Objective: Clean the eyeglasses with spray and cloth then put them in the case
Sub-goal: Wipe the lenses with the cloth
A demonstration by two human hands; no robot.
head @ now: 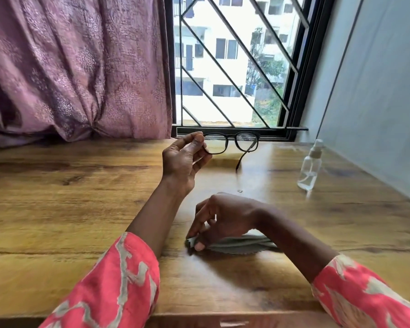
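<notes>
My left hand (184,159) holds black-framed eyeglasses (234,143) by their left rim, raised above the wooden table (57,209) in front of the window. The lenses look misted with droplets, and one temple arm hangs down toward the table. My right hand (223,218) rests low on the table nearer to me, its thumb and fingers pinching the left end of a folded grey cloth (244,243) that lies under my wrist. A small clear spray bottle (311,165) stands upright at the right. No case is in view.
A pink patterned curtain (76,67) hangs at the back left. The barred window (234,62) sits behind the glasses. A pale wall (376,91) borders the table close behind the bottle. A tiny speck (239,191) lies on the table between my hands.
</notes>
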